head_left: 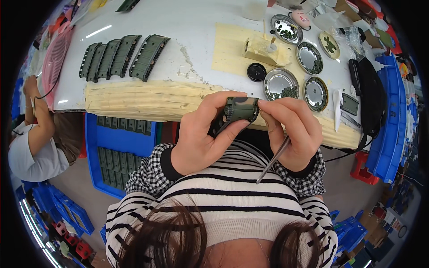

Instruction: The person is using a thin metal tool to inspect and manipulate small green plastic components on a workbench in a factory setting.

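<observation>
My left hand [196, 140] is closed around a curved dark green plastic part [242, 110] with toothed edges and a camouflage patch, held up at the table's front edge. Thumb and fingers grip it from both sides. My right hand [298, 134] has metal tweezers [275, 158] tucked in it, their shaft slanting down toward my striped top. Its thumb and index fingertip meet at the part's right edge; whether they pinch some small piece there is hidden. Just beyond the hands stands a round metal dish [280, 76] of small dark green pieces.
Several similar green parts [111, 57] lie in a row at the left. More metal dishes [309, 56], a black round lid [256, 72] and a tape-covered block [263, 52] stand at the right. A blue crate [91, 147] holds green parts below the table. Another person [40, 143] sits at far left.
</observation>
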The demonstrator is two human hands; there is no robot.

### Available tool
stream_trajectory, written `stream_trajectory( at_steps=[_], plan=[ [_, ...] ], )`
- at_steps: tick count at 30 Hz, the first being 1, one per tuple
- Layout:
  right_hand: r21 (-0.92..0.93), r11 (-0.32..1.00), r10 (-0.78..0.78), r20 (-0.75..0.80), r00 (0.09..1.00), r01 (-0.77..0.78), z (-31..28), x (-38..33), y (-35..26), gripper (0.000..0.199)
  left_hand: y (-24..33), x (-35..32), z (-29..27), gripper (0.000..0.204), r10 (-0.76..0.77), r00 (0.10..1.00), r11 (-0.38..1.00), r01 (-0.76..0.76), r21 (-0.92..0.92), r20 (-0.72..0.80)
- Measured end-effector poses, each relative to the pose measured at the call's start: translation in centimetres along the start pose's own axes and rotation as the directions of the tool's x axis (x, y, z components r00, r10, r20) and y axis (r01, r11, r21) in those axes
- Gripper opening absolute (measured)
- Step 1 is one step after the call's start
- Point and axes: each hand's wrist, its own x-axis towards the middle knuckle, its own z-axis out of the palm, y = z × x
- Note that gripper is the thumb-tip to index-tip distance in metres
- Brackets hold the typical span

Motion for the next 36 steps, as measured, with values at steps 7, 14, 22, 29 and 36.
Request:
stream_trajectory(
  at_steps=[7,14,22,29,36],
  plan=[
    [-0.018,1.0,0.023,0.012,1.0,-0.023,0.4,0.2,-0.3,0.027,-0.2,-0.1,0.1,0.041,0.089,0.995,0.993,-0.086,0.079,-0.036],
    [-0.031,0.91,0.413,-0.043,0.91,-0.414,-2.4,-0.7,1.3,0.022,-0.2,0.3,0.5,0.037,-0.056,0.997,0.983,0.045,-0.18,-0.056],
    [-0.344,0.803,0.557,0.142,0.818,-0.487,-7.8,-2.6,9.7,0.015,-0.3,0.8,0.3,0.037,-0.321,0.938,0.774,0.338,-0.536,0.129],
    [-0.426,0.829,0.501,0.278,0.82,-0.362,-7.6,-2.0,10.5,0.011,-0.2,0.1,-0.1,0.049,-0.354,0.927,0.735,0.356,-0.577,0.121],
    [-0.35,0.905,0.317,0.173,0.932,-0.243,-7.1,-2.2,9.9,0.016,-0.4,0.2,0.2,0.045,-0.209,0.969,0.805,0.246,-0.54,0.13]
  ],
)
